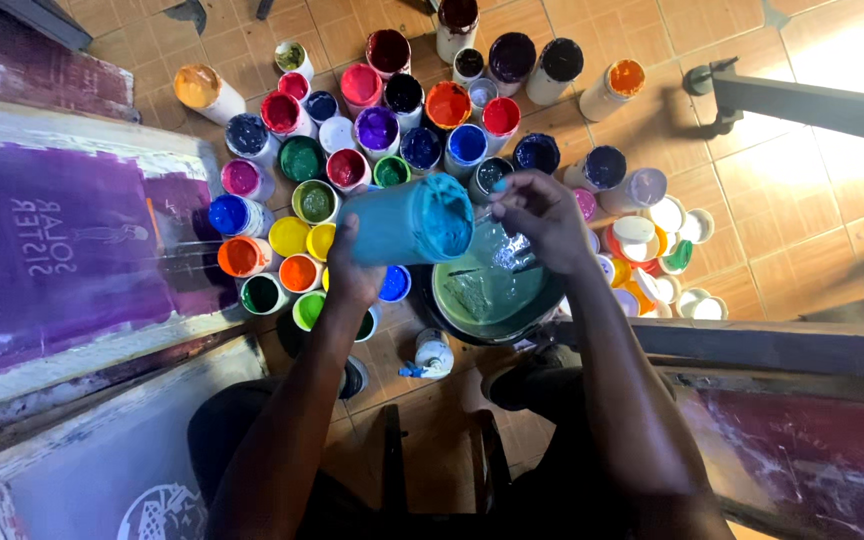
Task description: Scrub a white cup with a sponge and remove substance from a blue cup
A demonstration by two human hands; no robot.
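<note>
Left hand [354, 268] at frame centre, wrapped round a teal jar [410, 220] tipped on its side, mouth toward a dark bucket [492, 290] of green-grey paint just right of centre. Right hand [542, 215] over the bucket, fingers pinched on a thin tool, barely visible. Open paint jars [377, 130] crowded across upper centre on tiled floor [772, 170]; purple screen [52, 250] at left

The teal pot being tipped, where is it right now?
In the head view the teal pot is mid-frame, on its side in the left hand, its mouth over the dark bucket, beside the right hand.
</note>
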